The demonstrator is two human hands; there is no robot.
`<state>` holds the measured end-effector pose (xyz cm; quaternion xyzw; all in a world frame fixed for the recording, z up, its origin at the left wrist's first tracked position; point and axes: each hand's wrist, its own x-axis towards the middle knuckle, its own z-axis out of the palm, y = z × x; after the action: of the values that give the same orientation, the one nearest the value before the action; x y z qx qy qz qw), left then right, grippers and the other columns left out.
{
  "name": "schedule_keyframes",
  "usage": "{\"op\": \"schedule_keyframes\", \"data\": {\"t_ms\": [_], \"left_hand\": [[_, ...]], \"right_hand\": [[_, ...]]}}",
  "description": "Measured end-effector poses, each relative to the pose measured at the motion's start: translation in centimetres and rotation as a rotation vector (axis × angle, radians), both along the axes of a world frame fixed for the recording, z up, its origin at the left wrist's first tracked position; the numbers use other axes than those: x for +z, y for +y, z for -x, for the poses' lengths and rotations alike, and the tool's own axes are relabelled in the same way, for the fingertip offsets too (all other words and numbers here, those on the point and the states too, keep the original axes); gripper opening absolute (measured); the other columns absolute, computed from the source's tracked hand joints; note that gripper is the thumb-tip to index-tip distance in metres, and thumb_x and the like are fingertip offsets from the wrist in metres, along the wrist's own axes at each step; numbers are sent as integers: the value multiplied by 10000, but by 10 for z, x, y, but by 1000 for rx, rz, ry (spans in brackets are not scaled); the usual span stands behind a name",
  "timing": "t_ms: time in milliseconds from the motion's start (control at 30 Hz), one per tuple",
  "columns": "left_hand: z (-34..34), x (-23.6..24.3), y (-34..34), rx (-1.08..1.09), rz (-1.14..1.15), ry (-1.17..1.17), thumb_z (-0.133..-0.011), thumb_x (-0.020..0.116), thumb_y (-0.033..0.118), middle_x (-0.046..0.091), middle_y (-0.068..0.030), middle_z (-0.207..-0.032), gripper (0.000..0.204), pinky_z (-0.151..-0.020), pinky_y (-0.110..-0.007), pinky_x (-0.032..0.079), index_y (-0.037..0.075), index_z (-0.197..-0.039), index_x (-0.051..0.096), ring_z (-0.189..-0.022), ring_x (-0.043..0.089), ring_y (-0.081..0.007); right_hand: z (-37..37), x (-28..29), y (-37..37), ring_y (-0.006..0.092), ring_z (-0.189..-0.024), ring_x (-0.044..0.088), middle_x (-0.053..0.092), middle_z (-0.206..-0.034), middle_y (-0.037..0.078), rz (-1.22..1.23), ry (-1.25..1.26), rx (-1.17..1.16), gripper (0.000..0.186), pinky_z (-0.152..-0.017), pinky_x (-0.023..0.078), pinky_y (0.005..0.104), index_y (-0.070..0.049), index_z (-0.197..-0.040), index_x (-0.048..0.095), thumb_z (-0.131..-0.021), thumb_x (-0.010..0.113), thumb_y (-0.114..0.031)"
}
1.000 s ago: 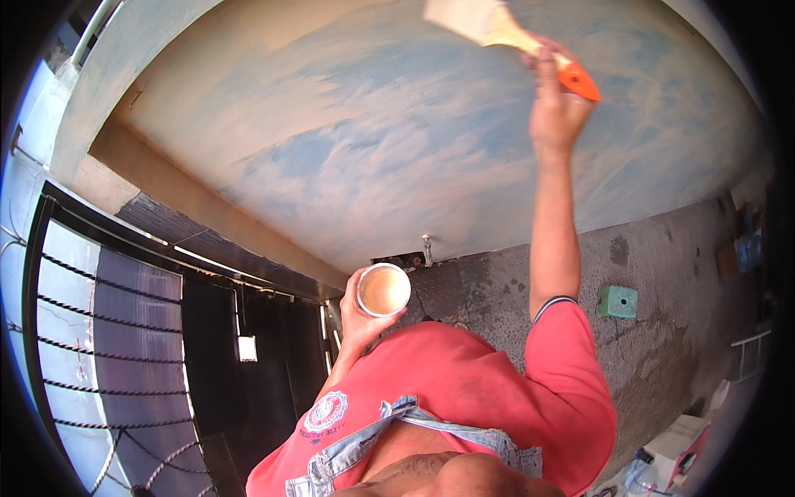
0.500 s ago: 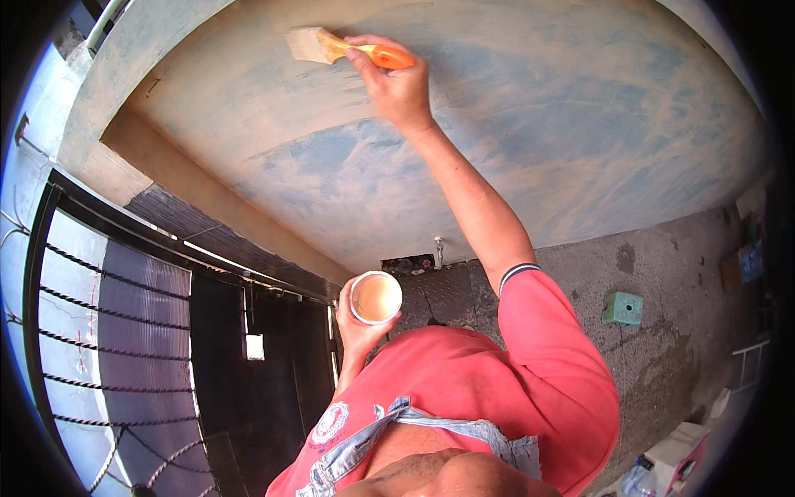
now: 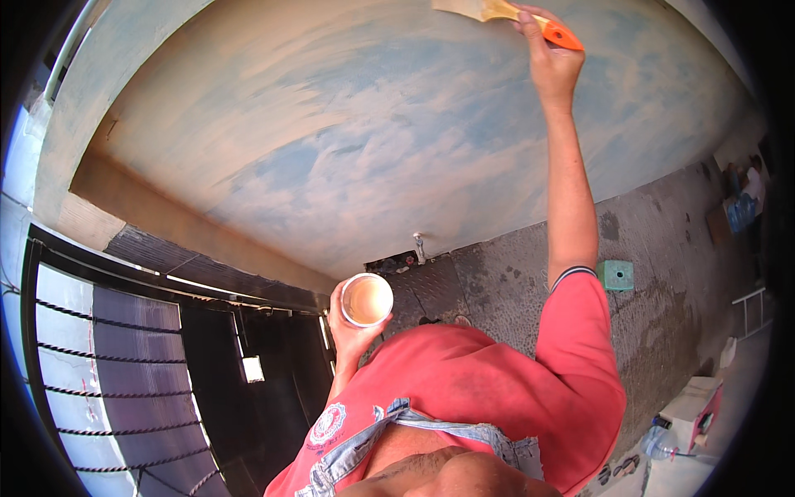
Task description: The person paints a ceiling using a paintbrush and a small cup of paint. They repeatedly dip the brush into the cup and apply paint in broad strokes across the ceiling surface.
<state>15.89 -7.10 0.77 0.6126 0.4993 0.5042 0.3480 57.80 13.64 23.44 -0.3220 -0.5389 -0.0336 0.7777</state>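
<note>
the right hand (image 3: pixel 553 54) has its fingers closed around a wide, flat paintbrush (image 3: pixel 499 10), held well above the bottom edge of the wall (image 3: pixel 331 157); whether the bristles touch the wall i cannot tell. the left hand (image 3: pixel 349 331) curls its fingers round a white-rimmed, round cup (image 3: pixel 367 300) of creamy peach paint, near the wall's bottom left corner. the brush has pale bristles, a yellowish neck and an orange grip end with a hole.

the wall is streaked in cloudy blue-grey and peach, with sweeping strokes. a short pipe (image 3: pixel 420 247) sticks out by its bottom edge. rough, stained grey paving (image 3: pixel 513 273) meets it, carrying a boxy green block (image 3: pixel 616 275) with a dark hole. at left stands a dark metal gate (image 3: pixel 31 282) with twisted, ropelike bars.
</note>
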Motion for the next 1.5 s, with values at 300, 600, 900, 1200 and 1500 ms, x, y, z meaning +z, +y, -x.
{"op": "schedule_keyframes", "data": {"t_ms": [300,600,900,1200,1500], "left_hand": [[-7,-6,3,-58,-14,19,-565,976,173,692,-124,-1208,918,-1001,-389,533,25,-1347,520,-1134,680,-243],[-7,-5,-2,-50,-7,16,-566,973,168,695,-130,-1212,922,-1006,-394,535,19,-1352,514,-1140,681,-249],[1,-4,-6,-1,-33,-8,-576,963,143,691,-117,-1214,904,-1013,-380,523,17,-1354,520,-1144,675,-231],[19,-6,-12,50,-12,22,-575,968,150,692,-115,-1214,901,-1014,-382,521,22,-1351,529,-1146,675,-233],[28,-14,-16,56,-13,0,-607,941,157,668,-103,-1242,871,-1032,-374,508,13,-1354,517,-1170,655,-220]], "right_hand": [[-100,-11,-42,145,-879,721,758,-978,69,-9,-1,-478,197,-801,572,260,72,-1037,736,-970,721,-112],[-77,-38,13,228,-857,711,768,-964,98,-183,37,-733,125,-767,551,351,-39,-1011,767,-926,731,-124],[103,-24,20,312,-928,657,712,-1022,92,-194,-230,-695,165,-804,544,410,-89,-989,733,-826,754,-72],[214,-22,0,263,-895,628,696,-998,62,-204,-269,-402,170,-763,548,355,-103,-966,708,-817,785,-76],[264,-31,-5,196,-805,678,744,-950,62,-242,-125,73,123,-691,543,306,-64,-1002,706,-889,756,-69]]}}
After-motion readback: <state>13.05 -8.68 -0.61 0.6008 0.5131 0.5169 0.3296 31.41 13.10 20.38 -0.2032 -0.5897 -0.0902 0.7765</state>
